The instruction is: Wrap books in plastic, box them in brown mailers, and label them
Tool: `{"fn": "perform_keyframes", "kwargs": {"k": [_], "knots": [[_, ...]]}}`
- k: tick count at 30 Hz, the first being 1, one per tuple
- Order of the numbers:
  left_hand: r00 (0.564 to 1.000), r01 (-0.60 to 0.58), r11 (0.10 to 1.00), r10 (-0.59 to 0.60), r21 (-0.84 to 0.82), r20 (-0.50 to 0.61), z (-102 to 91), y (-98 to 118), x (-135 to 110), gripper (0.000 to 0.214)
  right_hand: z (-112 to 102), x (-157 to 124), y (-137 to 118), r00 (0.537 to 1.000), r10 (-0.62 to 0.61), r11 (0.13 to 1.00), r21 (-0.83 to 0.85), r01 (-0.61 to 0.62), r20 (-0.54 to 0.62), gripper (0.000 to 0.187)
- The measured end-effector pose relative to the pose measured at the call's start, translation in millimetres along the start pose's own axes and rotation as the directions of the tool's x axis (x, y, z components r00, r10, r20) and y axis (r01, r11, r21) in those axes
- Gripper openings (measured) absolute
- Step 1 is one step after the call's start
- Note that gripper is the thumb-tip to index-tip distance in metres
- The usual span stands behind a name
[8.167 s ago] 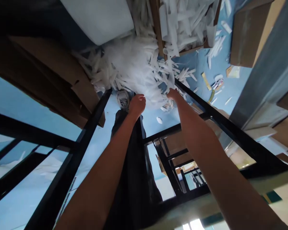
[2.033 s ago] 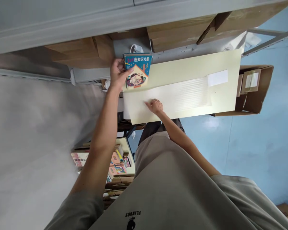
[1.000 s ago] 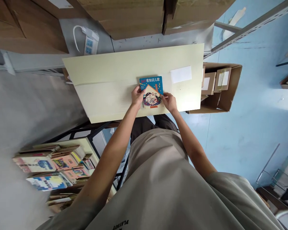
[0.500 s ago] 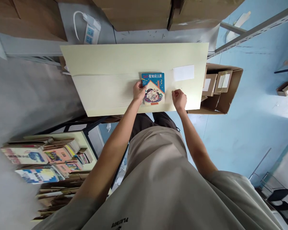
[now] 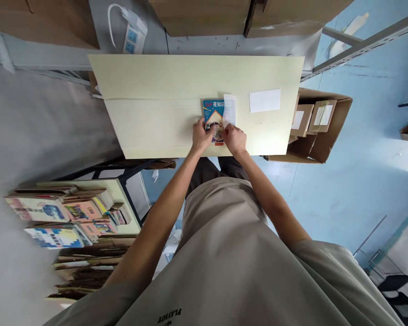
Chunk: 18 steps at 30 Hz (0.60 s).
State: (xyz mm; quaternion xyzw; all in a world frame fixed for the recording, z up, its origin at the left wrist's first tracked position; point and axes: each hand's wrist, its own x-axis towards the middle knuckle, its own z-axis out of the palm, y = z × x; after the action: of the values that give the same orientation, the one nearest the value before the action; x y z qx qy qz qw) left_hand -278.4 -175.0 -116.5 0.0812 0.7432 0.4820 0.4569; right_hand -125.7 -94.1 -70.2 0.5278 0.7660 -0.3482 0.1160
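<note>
Since the frame half a second ago, the right hand (image 5: 234, 139) has moved from the table beside the book (image 5: 215, 113) onto its right part, and a pale flap (image 5: 229, 111) now covers that side of the cover; the left hand (image 5: 202, 136) stays at the book's left edge. In the head view, the book lies face up near the middle of the cream table (image 5: 153, 122), close to the person's side, its title the right way up for the reader. Judging by what shows, the handling is only partway: the book is in place and the flap is over one side, while the left part of the cover remains in sight. Whether the flap is the cover turned back, a page or a separate sheet, I cannot tell. The left hand is closed around the book's edge, thumb pressed on the cover and fingers at the side. The right hand's fingers are together, seemingly pinching the flap's lower end, with no visible gap between thumb and forefinger. A white paper (image 5: 264, 100) lies flat to the right of the book, untouched by either hand. Beyond the table's right end sits an open carton (image 5: 340, 131) holding smaller boxes (image 5: 302, 120).
</note>
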Motion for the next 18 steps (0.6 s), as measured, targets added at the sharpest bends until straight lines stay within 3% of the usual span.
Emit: {"fn": "perform_keyframes", "kwargs": {"k": [3,7,14,18], "knots": [[0.996,-0.033,0.991,0.044,0.130,-0.083,7.2,-7.4,-10.4,0.067,-2.2,0.6,-1.6,1.000,-0.006,1.000,-0.017,0.006,0.015,0.018],[0.989,-0.044,0.988,0.065,0.150,-0.132,6.6,-14.2,-8.7,0.053,-2.1,-0.8,-6.4,0.999,-0.038,0.999,-0.026,0.039,0.016,0.016],[0.990,-0.015,0.985,0.039,0.174,-0.138,-12.8,-17.9,-5.8,0.048,11.5,2.4,-17.3,0.995,-0.095,0.995,-0.022,0.096,0.033,0.018],[0.992,-0.016,0.982,0.039,0.187,-0.122,-12.6,-17.7,-5.4,0.054,20.7,5.7,-22.4,0.995,-0.098,0.995,0.014,0.097,0.031,0.022]]}}
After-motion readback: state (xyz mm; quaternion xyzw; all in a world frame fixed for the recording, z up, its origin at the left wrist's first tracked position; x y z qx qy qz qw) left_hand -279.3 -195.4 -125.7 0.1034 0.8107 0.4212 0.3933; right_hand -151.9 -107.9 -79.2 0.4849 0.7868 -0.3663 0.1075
